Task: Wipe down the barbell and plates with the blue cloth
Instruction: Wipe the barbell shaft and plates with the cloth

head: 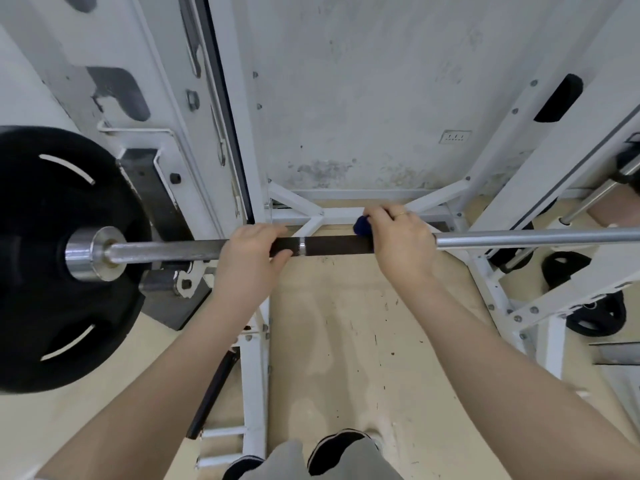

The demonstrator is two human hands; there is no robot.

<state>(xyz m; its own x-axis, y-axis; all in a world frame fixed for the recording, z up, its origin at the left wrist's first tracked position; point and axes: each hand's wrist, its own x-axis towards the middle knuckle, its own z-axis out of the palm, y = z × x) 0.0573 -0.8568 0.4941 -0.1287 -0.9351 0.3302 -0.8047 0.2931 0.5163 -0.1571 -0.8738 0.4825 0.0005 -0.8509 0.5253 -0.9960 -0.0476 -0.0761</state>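
The barbell runs level across the view, resting in a white rack. Its middle stretch is dark and knurled, its right part bright steel. A big black plate with curved slots sits on the left sleeve, close to the camera. My left hand is wrapped around the bar at the left end of the dark section. My right hand grips the bar further right, pressing the dark blue cloth against it. Only a small bunch of the cloth pokes out past my fingers.
White rack uprights stand on both sides, with a low cross frame by the stained wall. Spare black plates hang on pegs at the right. A black-padded handle leans by the left post. My shoes show at the bottom on the beige floor.
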